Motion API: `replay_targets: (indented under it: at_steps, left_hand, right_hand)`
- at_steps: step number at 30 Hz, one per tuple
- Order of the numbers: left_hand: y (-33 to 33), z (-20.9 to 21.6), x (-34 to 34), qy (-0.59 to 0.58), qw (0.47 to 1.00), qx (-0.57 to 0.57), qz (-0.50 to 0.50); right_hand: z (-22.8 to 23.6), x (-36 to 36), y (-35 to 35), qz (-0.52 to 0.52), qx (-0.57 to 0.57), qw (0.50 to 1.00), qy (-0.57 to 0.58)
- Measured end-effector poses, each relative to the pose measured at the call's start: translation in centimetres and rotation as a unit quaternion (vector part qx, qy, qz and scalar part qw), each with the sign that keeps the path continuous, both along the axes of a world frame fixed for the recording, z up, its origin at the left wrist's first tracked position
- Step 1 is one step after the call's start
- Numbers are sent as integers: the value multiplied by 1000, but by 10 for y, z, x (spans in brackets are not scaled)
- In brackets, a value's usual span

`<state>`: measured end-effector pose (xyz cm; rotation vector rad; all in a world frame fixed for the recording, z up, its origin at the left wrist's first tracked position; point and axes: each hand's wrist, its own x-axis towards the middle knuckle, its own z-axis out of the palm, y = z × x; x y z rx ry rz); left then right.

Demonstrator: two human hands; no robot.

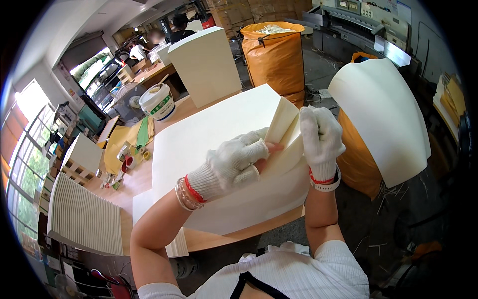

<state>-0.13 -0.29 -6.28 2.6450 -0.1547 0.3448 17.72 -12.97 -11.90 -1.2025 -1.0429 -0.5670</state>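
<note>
A large white sheet of paper or thin board [209, 129] lies over the wooden table in front of me, its right part bent up into folds. My left hand [231, 162], in a white knit glove with bare fingertips, is closed at the folded part, fingertips against the crease. Beside it, my right hand [322, 137], gloved too, is bunched in a fist round the sheet's raised right edge. The fingertips of that hand are hidden. Between my hands the folded flap [284, 124] stands up at a slant.
At the left stands a ridged white stack [84, 214]. A white bucket [157, 102], tape rolls [130, 162] and a tall white block [205, 65] are on the table. Orange sacks [274, 60] stand beyond, one behind a curved white sheet [383, 119]. People work far back.
</note>
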Motion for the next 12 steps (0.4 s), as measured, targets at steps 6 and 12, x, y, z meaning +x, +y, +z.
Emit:
replay_targets:
  at_steps: [6, 12]
  left_hand:
    - [-7, -4, 1, -59, 997, -34, 27]
    - [-1, -11, 3, -72, 997, -17, 6]
  right_hand:
    - [-1, -1, 0, -5, 4, 1000, 6]
    - [-3, 0, -1, -3, 13, 1000, -6]
